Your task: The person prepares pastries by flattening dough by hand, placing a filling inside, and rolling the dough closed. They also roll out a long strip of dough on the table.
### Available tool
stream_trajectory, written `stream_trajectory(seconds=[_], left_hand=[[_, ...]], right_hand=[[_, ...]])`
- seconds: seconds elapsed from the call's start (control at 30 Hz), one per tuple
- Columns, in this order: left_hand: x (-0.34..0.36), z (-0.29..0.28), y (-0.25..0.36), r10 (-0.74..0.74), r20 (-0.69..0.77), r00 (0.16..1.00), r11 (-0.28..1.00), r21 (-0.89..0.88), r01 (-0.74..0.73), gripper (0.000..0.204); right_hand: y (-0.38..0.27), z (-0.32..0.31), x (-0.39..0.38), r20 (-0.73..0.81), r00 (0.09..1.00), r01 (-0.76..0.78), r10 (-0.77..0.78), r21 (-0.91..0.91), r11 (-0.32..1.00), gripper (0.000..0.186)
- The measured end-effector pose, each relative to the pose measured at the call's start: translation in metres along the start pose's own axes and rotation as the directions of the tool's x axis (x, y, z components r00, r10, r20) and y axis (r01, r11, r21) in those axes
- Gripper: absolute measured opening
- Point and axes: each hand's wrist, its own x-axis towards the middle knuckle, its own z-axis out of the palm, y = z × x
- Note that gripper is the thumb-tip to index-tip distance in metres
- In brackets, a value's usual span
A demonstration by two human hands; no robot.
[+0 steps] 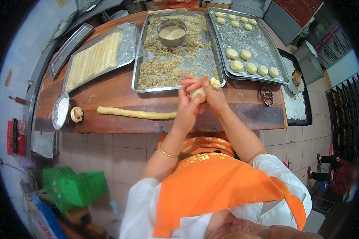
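Observation:
A smooth, pale dough ball [198,94] sits between my two hands, above the near edge of the wooden table. My left hand [186,107] cups it from the left with the fingers curled round. On its other side, my right hand [216,97] is closed, and a small rough lump of yellowish dough [215,83] sticks out at the top of its grip. Part of the ball is hidden by fingers. Left of my hands a long dough rope [135,114] lies along the table, its right end reaching behind my left wrist.
Beyond my hands, a metal tray [136,81] holds crumbly filling and a round metal bowl [171,32]. Dough rounds [251,68] lie on a floured tray at right, near metal rings [266,96]. Leftward are dough strips [95,55] under plastic and a flour bowl [62,111].

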Motion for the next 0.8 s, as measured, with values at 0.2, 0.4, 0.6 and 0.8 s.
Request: stream_trajectory(seconds=[0.2, 0.4, 0.6, 0.8], left_hand=[[0.002, -0.025, 0.014, -0.098, 0.211, 0.972, 0.986, 0.154, 0.066, 0.049], [-0.007, 0.006, 0.002, 0.124, 0.107, 0.987, 0.957, 0.250, -0.147, 0.056], [0.002, -0.031, 0.005, -0.112, 0.279, 0.954, 0.970, 0.238, 0.044, 0.050], [-0.007, -0.011, 0.000, 0.053, 0.142, 0.988, 0.950, 0.299, -0.094, 0.039]], right_hand=[[0.002, 0.013, 0.004, -0.051, 0.964, 0.244, -0.261, -0.219, 0.945, 0.066], [0.011, -0.008, -0.002, -0.042, 0.999, 0.010, -0.007, 0.075, 0.997, 0.070], [-0.002, 0.018, 0.000, -0.150, 0.979, 0.129, -0.140, -0.084, 0.988, 0.075], [-0.013, 0.011, -0.004, -0.159, 0.985, -0.074, 0.066, -0.040, 0.996, 0.060]])
